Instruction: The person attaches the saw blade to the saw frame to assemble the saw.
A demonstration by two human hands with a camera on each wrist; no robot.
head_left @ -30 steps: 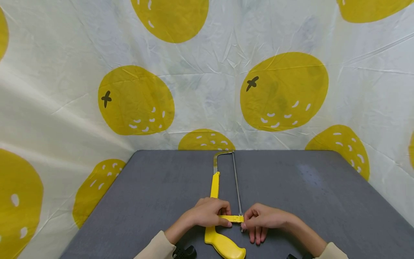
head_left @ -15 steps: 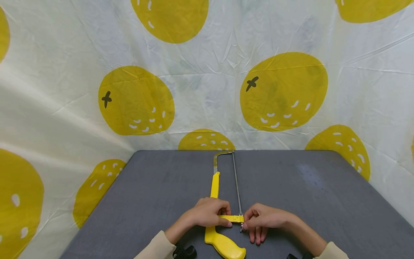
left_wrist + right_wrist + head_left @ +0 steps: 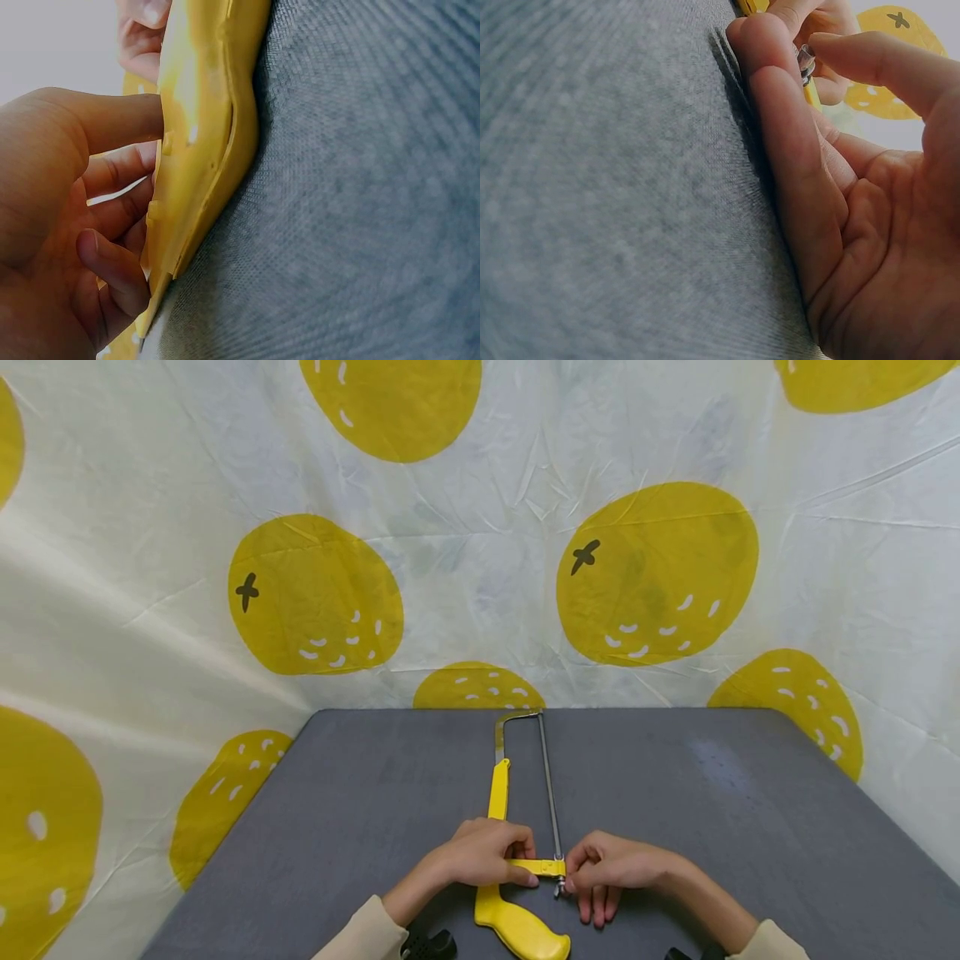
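A hacksaw with a yellow frame and handle lies on the grey table, its blade along the right side. My left hand grips the frame just above the handle, thumb and fingers about the yellow crosspiece. In the left wrist view, the yellow handle partly hides those fingers. At the crosspiece's right end, my right hand pinches at a small metal wing nut with thumb and forefinger. The right wrist view shows the wing nut by the thumb tip, the other fingers resting on the table.
The grey table stretches out around the saw. Behind and to both sides hangs a white sheet printed with yellow fruit. A dark object sits by the left sleeve at the bottom edge.
The wing nut has turned a little, and my right thumb has shifted slightly with it. My left hand and the hacksaw stay in place.
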